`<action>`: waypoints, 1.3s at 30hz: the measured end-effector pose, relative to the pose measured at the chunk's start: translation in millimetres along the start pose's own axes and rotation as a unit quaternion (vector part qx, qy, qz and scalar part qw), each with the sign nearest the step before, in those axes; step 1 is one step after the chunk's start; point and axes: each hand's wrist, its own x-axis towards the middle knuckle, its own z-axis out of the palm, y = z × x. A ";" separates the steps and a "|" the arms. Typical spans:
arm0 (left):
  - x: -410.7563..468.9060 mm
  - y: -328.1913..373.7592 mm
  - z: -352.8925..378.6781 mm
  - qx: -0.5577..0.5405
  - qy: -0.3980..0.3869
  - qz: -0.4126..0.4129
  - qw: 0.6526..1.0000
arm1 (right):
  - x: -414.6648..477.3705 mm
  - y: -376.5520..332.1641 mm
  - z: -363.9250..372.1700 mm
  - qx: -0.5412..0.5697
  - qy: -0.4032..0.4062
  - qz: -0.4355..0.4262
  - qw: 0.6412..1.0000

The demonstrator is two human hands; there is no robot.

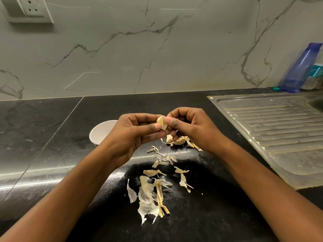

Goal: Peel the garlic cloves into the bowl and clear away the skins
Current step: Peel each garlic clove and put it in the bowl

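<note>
Above the black counter, my left hand (pixel 134 135) and my right hand (pixel 190 128) meet around one pale garlic cloveove (pixel 161 121). Both thumbs and forefingers pinch it, and a strip of skin hangs from its lower end. A white bowl (pixel 101 132) stands on the counter just left of my left hand, partly hidden by it; its inside looks bare where visible. Under my right hand lie a few unpeeled garlic pieces (pixel 178 140). Several papery skins (pixel 153 191) are scattered on the counter between my forearms.
A steel sink drainboard (pixel 272 130) fills the right side. A blue bottle (pixel 298 69) and a clear bottle stand at the back right by the marble wall. A wall socket (pixel 31 7) sits at the top left.
</note>
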 end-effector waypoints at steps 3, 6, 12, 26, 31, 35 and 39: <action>0.0 1.7 0.9 -0.020 -0.007 -0.007 1.000 | 0.6 0.9 1.0 0.012 -0.006 0.003 1.000; -0.2 1.8 1.4 -0.030 -0.011 -0.014 0.999 | 0.7 1.3 0.7 0.018 -0.007 0.010 1.000; -1.3 0.7 1.0 0.035 0.000 -0.015 0.999 | -1.0 0.0 -0.8 -0.042 -0.020 -0.006 0.999; -2.1 3.3 3.3 -0.027 -0.013 0.009 0.999 | -2.9 -5.7 6.7 0.107 -0.033 0.037 0.993; -1.9 2.7 2.9 -0.006 -0.008 0.027 1.000 | -2.1 -7.1 2.9 0.104 0.001 0.028 0.994; -1.0 1.5 2.7 0.019 0.022 0.037 0.999 | -3.0 -7.4 -0.8 0.072 0.031 0.019 0.997; -1.5 1.1 1.7 0.028 0.022 0.039 0.999 | -3.7 -6.6 2.1 0.018 0.027 0.007 0.999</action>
